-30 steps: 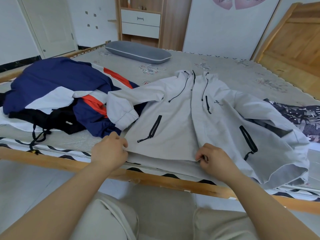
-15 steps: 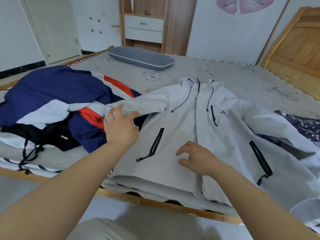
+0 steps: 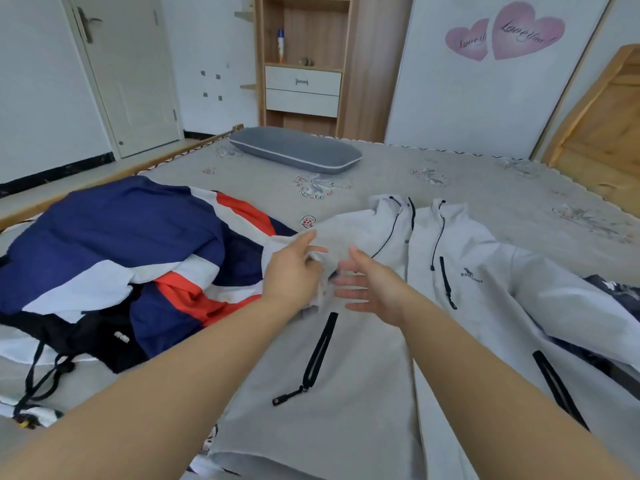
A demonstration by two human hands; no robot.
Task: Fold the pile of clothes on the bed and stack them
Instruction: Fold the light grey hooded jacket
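Clothes lay across the near half of the bed: I saw a pale grey hooded jacket spread front-up before me, its zip open down the middle, black drawcords at the collar and black pocket zips on both front panels. On its right chest sat a small dark logo with lettering too blurred for me to read. My left hand gripped the bunched cuff end of the jacket's left-side sleeve, fingers curled round the fabric, with the sleeve drawn in over the jacket's front. My right hand was released, palm turned toward the left hand, fingers straight and just beside the sleeve; I could not tell whether they touched it. To the left, a heap held a navy, white and orange jacket lying over a black garment with a small white label I could not read and a black cord trailing toward the near edge. At the right edge a dark patterned garment showed from under the grey jacket. A grey pillow rested at the far side. On the far wall two pink heart stickers carried script; the larger read "Love You".
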